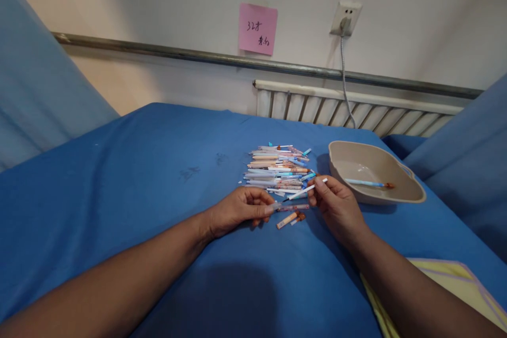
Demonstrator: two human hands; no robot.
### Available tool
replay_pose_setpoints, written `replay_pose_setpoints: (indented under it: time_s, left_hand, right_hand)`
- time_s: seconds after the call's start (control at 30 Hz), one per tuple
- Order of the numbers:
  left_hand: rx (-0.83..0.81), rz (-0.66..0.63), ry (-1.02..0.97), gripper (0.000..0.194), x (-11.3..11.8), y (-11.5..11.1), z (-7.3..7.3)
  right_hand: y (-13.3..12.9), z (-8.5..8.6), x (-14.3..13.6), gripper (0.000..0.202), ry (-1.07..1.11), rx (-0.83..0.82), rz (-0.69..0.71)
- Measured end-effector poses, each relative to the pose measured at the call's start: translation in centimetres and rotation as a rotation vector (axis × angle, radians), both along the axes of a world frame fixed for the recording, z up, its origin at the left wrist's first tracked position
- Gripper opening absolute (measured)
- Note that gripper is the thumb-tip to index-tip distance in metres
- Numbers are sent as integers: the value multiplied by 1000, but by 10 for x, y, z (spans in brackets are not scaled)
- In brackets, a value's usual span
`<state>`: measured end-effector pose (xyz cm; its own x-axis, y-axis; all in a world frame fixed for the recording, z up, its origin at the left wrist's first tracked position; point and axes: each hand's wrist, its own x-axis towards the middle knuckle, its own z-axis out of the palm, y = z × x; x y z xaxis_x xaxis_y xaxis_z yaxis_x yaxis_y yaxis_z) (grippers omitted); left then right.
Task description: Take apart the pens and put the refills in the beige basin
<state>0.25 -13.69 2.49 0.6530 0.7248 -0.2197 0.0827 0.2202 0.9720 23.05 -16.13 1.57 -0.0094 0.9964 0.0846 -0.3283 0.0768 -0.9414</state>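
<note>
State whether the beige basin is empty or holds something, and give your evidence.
Not empty: the basin holds a blue pen with a brown end, lying inside.

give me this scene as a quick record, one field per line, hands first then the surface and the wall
left hand: pinches a pale tube
right hand: holds a slim white stick, dark tip toward the tube
pile: many pens, laid roughly side by side
near hands: short orange piece
bin: beige bin at right, one blue-and-white pen inside
surface: blue cloth
wall: pink note, outlet, radiator
</note>
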Motion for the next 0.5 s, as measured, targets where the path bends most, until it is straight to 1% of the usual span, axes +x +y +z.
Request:
replay_pose_setpoints:
  time_s: [0.13,0.23,0.37,0.5]
  left_hand:
    - [-8,15,-4,27,0,0,0]
    - [-30,7,-16,26,1,-1,0]
    - [-76,-55,-46,28,1,-1,0]
    - [-160,-148,-87,33,0,-5,2]
  right_hand:
    - [-1,-1,1,21,-25,42,12]
    - [-5,1,0,19,-96,74,32]
    - [-9,5,-3,18,-166,73,48]
    - [-11,4,-3,18,-137,52,91]
